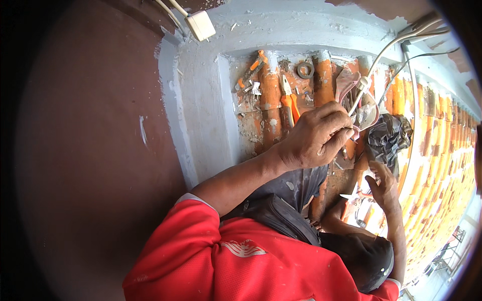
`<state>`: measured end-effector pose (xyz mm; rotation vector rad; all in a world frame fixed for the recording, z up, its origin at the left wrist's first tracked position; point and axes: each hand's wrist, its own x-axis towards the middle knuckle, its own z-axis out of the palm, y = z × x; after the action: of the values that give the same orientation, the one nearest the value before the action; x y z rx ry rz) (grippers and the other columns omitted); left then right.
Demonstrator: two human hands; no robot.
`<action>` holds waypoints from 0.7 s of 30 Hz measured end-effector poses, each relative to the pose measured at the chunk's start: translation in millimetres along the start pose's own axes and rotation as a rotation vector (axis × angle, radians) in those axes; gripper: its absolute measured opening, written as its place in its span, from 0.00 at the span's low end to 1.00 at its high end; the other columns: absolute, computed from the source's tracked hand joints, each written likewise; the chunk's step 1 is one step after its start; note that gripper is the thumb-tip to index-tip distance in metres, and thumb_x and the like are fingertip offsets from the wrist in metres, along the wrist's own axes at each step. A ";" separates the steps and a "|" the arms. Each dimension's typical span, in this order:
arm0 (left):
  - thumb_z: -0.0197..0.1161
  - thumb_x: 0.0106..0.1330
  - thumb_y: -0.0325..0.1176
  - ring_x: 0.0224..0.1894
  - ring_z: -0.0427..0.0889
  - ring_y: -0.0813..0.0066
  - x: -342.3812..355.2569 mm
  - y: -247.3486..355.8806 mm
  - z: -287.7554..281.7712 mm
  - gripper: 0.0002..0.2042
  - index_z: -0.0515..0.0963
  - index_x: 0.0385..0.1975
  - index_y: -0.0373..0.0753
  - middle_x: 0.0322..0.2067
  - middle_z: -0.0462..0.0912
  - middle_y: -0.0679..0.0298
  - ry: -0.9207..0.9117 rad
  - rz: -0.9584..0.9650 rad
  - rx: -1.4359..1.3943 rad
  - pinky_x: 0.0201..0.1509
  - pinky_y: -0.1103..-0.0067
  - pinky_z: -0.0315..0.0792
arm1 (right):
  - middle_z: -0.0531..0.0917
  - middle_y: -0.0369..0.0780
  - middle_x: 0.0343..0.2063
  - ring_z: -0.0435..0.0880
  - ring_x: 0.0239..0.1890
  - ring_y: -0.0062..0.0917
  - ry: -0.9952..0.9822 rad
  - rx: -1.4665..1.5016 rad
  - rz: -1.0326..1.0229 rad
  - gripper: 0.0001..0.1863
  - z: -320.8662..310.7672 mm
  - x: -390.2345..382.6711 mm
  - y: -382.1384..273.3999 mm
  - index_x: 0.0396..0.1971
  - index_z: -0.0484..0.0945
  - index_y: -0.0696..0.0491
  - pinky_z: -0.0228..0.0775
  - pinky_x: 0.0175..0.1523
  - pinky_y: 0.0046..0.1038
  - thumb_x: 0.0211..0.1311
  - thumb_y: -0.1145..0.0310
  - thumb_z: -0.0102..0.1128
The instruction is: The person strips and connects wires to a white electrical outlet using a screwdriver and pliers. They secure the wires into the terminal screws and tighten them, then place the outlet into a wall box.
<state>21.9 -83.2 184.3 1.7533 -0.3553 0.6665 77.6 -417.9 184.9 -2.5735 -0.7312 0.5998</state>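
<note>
My left hand (324,131) is closed on the lower end of a white cable (381,52), with a small pinkish bit at its fingertips. A white connector (363,84) sits on that cable above the hand. Behind lies a reddish-grey looped item (347,80), unclear to me. My right hand (382,184) is lower right, fingers apart and slightly curled, holding nothing visible, just below a crumpled black plastic bag (389,133). Orange-handled pliers (292,108), an orange cutting tool (258,65), a dark tape ring (305,70) and a small white piece (256,89) lie on the roof tiles (271,125).
A brown wall (100,150) with grey-painted edges (201,115) borders the left and top. A white box (200,25) hangs on cables at upper left. More cables run along the upper right, and tiled roof extends rightward into glare. My legs are folded beneath me.
</note>
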 end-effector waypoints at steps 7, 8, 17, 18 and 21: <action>0.58 0.85 0.25 0.41 0.85 0.78 2.4 19.2 -12.4 0.05 0.79 0.47 0.32 0.45 0.83 0.58 0.149 -0.221 -0.451 0.45 0.79 0.82 | 0.89 0.44 0.46 0.90 0.49 0.36 -0.211 0.261 -0.408 0.21 -60.6 83.9 -154.8 0.62 0.79 0.58 0.82 0.56 0.38 0.77 0.66 0.69; 0.56 0.86 0.26 0.40 0.85 0.81 2.2 17.3 -23.6 0.06 0.79 0.49 0.33 0.49 0.83 0.59 0.134 -0.245 -0.524 0.44 0.82 0.82 | 0.89 0.42 0.43 0.90 0.47 0.31 -0.295 0.410 -0.369 0.19 -63.2 95.2 -168.1 0.60 0.80 0.59 0.82 0.54 0.35 0.79 0.63 0.68; 0.69 0.77 0.27 0.43 0.84 0.78 -37.1 -33.5 -101.5 0.06 0.88 0.48 0.35 0.45 0.85 0.61 -0.105 -0.332 -0.575 0.44 0.79 0.78 | 0.90 0.32 0.34 0.86 0.39 0.15 -0.805 0.746 -0.170 0.11 -8.0 163.9 -168.6 0.45 0.92 0.55 0.80 0.48 0.24 0.76 0.62 0.74; 0.70 0.76 0.26 0.42 0.84 0.79 -48.3 -41.0 -111.5 0.06 0.87 0.48 0.35 0.43 0.86 0.62 0.000 -0.518 -0.677 0.43 0.79 0.78 | 0.91 0.32 0.35 0.86 0.40 0.15 -0.768 0.807 -0.218 0.11 5.9 165.0 -166.7 0.45 0.92 0.55 0.80 0.50 0.24 0.76 0.63 0.74; 0.70 0.72 0.24 0.37 0.84 0.80 -74.2 -78.7 -115.0 0.11 0.85 0.51 0.34 0.38 0.88 0.62 0.375 -0.892 -0.141 0.41 0.78 0.78 | 0.91 0.30 0.38 0.85 0.44 0.14 -0.676 0.924 -0.147 0.11 23.1 163.8 -156.8 0.47 0.92 0.56 0.78 0.55 0.23 0.74 0.64 0.76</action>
<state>-21.9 41.3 97.8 1.4114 0.6030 0.2856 130.5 -196.4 193.1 -1.4456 -0.6118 1.3881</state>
